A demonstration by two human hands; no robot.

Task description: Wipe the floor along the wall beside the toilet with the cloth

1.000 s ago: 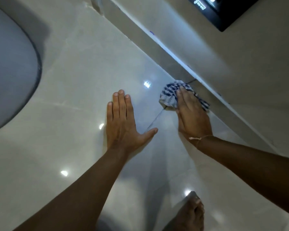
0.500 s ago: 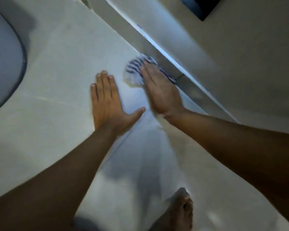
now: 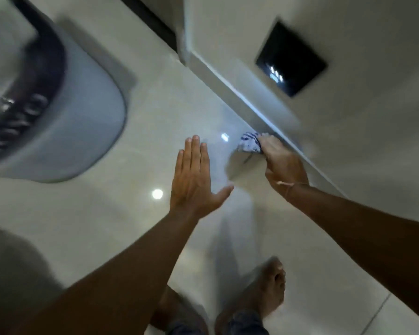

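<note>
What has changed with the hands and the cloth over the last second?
The right hand has slid the striped cloth along the foot of the wall, towards the toilet end. Its fingers now curl on the cloth instead of lying flat over it. The view has swung, so more of the toilet shows. The left hand stays flat on the floor, fingers spread, holding nothing.

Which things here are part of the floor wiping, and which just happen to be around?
In the job: cloth, right hand pressing it, floor, wall, toilet.
Just around: left hand flat on the floor, black wall panel, bare foot.
</note>
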